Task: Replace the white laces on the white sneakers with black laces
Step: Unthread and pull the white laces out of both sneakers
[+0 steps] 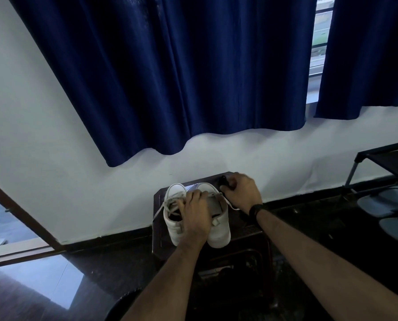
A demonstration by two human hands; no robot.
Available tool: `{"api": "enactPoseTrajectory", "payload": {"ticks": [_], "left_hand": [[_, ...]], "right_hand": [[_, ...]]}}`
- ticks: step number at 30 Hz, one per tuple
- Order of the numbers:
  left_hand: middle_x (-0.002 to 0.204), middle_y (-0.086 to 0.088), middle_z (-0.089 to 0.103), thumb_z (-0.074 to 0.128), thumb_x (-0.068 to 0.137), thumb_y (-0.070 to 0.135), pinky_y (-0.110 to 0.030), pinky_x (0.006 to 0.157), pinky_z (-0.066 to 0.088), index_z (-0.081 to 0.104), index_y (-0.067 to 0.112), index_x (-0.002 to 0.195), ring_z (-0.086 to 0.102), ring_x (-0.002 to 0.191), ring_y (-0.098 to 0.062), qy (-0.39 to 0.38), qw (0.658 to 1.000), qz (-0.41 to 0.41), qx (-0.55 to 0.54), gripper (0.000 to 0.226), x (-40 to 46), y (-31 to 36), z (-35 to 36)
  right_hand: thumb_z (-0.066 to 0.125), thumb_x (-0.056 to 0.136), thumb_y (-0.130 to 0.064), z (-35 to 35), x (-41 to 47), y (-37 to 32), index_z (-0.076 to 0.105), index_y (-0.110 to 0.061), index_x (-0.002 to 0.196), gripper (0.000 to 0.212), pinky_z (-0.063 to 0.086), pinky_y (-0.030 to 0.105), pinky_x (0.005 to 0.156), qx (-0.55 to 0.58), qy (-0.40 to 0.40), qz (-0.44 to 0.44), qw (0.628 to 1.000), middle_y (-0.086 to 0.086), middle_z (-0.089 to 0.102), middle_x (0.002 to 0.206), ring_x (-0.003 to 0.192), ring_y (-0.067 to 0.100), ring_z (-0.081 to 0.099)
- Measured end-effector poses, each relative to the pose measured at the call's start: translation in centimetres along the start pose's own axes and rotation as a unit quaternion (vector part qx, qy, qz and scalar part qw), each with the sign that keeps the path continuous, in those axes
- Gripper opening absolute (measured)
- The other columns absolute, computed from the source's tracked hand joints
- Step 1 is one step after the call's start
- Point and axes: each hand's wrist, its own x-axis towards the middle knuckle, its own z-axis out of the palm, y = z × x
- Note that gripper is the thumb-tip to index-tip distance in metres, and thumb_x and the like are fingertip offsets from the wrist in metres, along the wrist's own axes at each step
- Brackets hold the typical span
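The two white sneakers (pixel 196 218) are standing side by side in the middle of a small dark stool (pixel 157 205), toes towards the wall, heels towards the person, with the white laces (pixel 167 202) still threaded and lying loose over the left shoe and trailing off the stool's left edge. They are looking light and soft-sided, so they are likely to tip or slide unless one is steadied at the collar; the laces themselves are limp and thin, best taken by the tips and drawn out eyelet by eyelet. The left hand (pixel 194 214) is reaching in from below with the arm straight, palm down over the tongues, fingers curling onto the lacing where the two shoes meet. The right hand (pixel 242 193) is lying at the far right corner of the stool, wrist bent, a black band on it, fingers curled and pinching a small dark bundle (pixel 224 183), probably the black laces, though too dark to tell for sure
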Motion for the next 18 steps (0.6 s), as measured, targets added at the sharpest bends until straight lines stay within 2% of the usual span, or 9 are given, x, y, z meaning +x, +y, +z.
{"api": "enactPoseTrajectory", "payload": {"ticks": [2, 3, 5, 7, 10, 13, 15, 17, 18], "left_hand": [[0.123, 0.009, 0.056, 0.057, 0.084, 0.023, -0.041, 0.094, 0.026, 0.057, 0.031, 0.123, 0.044, 0.120, -0.019, -0.012, 0.999, 0.046, 0.001, 0.040, 0.4, -0.2, -0.3], [0.122, 0.010, 0.056, 0.057, 0.085, 0.026, -0.040, 0.093, 0.026, 0.056, 0.031, 0.122, 0.043, 0.119, -0.018, -0.021, 0.998, 0.063, 0.001, 0.037, 0.6, -0.3, -0.3], [0.124, 0.010, 0.055, 0.056, 0.086, 0.028, -0.039, 0.092, 0.026, 0.054, 0.030, 0.122, 0.042, 0.121, -0.018, -0.043, 0.995, 0.090, 0.011, 0.036, 1.2, -0.3, -0.2], [0.127, 0.008, 0.053, 0.057, 0.086, 0.030, -0.039, 0.094, 0.026, 0.052, 0.028, 0.126, 0.041, 0.125, -0.019, -0.069, 0.989, 0.125, 0.031, 0.040, 2.1, -0.3, -0.1], [0.127, 0.004, 0.054, 0.056, 0.088, 0.035, -0.039, 0.097, 0.027, 0.054, 0.024, 0.128, 0.042, 0.127, -0.021, -0.093, 0.981, 0.165, 0.047, 0.042, 3.2, -0.3, 0.4], [0.101, 0.005, 0.062, 0.061, 0.083, 0.036, -0.037, 0.088, 0.030, 0.069, 0.026, 0.099, 0.054, 0.107, -0.021, -0.012, 0.991, 0.127, 0.028, 0.020, 3.5, -0.6, 1.5], [0.084, 0.008, 0.062, 0.068, 0.075, 0.034, -0.035, 0.080, 0.030, 0.070, 0.028, 0.079, 0.057, 0.092, -0.017, 0.023, 0.992, 0.116, 0.037, 0.008, 3.4, -0.6, 2.1], [0.080, 0.008, 0.062, 0.064, 0.076, 0.030, -0.035, 0.078, 0.035, 0.068, 0.026, 0.072, 0.057, 0.088, -0.017, 0.046, 0.994, 0.098, 0.011, 0.007, 3.5, -0.7, 2.4], [0.082, 0.006, 0.065, 0.061, 0.078, 0.025, -0.037, 0.078, 0.039, 0.067, 0.024, 0.073, 0.058, 0.090, -0.019, 0.051, 0.996, 0.055, -0.040, 0.008, 3.7, -0.8, 2.2]], "right_hand": [[0.066, 0.076, -0.028, 1.9, -1.3, 0.2, 0.062, -0.025, 0.088, 0.013, 0.048, 0.028, 0.070, 0.000, -0.047, -0.012, 0.999, -0.005, 0.065, 0.080, 0.078, 0.017, 0.061], [0.063, 0.079, -0.024, 2.7, -1.9, 0.4, 0.062, -0.022, 0.089, 0.011, 0.050, 0.031, 0.071, -0.002, -0.051, -0.014, 0.999, 0.000, 0.067, 0.083, 0.081, 0.022, 0.063], [0.059, 0.083, -0.018, 4.0, -3.1, 0.9, 0.064, -0.017, 0.095, 0.013, 0.050, 0.034, 0.073, 0.031, -0.012, -0.008, 0.999, 0.006, 0.070, 0.092, 0.089, 0.028, 0.065], [0.059, 0.085, -0.016, 4.5, -3.6, 1.1, 0.064, -0.015, 0.095, 0.011, 0.048, 0.032, 0.070, 0.076, 0.029, 0.017, 0.997, 0.006, 0.071, 0.090, 0.088, 0.027, 0.065], [0.060, 0.087, -0.020, 4.9, -3.5, 1.2, 0.060, -0.014, 0.089, 0.006, 0.048, 0.034, 0.068, 0.091, 0.045, 0.035, 0.994, 0.007, 0.069, 0.083, 0.084, 0.028, 0.065], [0.060, 0.087, -0.022, 5.1, -3.6, 1.2, 0.057, -0.016, 0.089, 0.007, 0.050, 0.038, 0.069, 0.095, 0.049, 0.043, 0.993, 0.005, 0.068, 0.083, 0.082, 0.028, 0.064], [0.059, 0.087, -0.021, 5.2, -3.7, 1.2, 0.056, -0.018, 0.089, 0.005, 0.051, 0.038, 0.070, 0.099, 0.052, 0.050, 0.992, 0.004, 0.067, 0.083, 0.082, 0.027, 0.064], [0.059, 0.086, -0.021, 5.3, -3.7, 1.2, 0.056, -0.018, 0.088, 0.005, 0.050, 0.038, 0.070, 0.105, 0.058, 0.056, 0.991, 0.004, 0.067, 0.083, 0.082, 0.028, 0.064], [0.059, 0.086, -0.021, 5.4, -3.6, 1.2, 0.056, -0.017, 0.087, 0.005, 0.050, 0.039, 0.070, 0.106, 0.061, 0.056, 0.991, 0.005, 0.066, 0.083, 0.082, 0.029, 0.063]]}}
